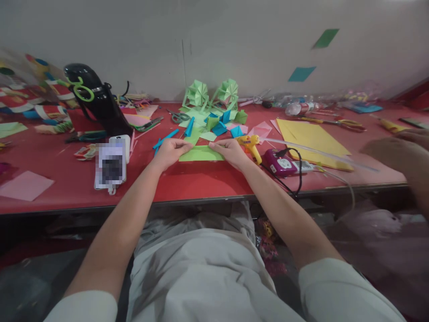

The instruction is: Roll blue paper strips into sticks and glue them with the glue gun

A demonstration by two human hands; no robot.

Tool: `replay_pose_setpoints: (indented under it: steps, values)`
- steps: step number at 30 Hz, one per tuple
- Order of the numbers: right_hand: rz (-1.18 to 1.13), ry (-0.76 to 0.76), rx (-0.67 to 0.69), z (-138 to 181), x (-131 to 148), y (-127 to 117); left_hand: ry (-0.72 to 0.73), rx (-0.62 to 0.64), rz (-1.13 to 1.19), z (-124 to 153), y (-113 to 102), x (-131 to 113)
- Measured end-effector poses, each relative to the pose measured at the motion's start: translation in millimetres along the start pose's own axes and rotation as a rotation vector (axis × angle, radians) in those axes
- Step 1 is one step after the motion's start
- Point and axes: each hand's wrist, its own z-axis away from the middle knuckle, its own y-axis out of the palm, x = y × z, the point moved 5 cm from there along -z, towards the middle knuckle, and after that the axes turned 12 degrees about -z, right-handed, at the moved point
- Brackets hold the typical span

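A sheet of light green paper [201,154] lies at the front of the red table, with a straight fold or edge along its top. My left hand [171,151] pinches its upper left part between thumb and fingers. At the upper right, my right hand [229,150] grips the same sheet in a similar pinch. Just behind are blue paper rolls [189,127] and folded blue paper pieces [220,129]. Two pale green folded paper models [197,94] stand farther back against the wall. A yellow glue gun [250,145] rests right beside my right hand.
A phone [110,165] and a black bottle-like object [97,98] stand at left. Rightward are a purple power socket [280,162] with cables, yellow paper [311,141] and pliers [348,125]. Another person's blurred hand [385,147] reaches in at far right. Pink paper [27,185] lies far left.
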Motion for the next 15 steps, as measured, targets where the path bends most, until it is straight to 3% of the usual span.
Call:
replay_pose_setpoints:
  steps: [15]
  values:
    - [-0.098,-0.007,0.012,-2.1,-2.9,-1.1,0.032,0.058,0.011,5.1,-4.4,-8.4]
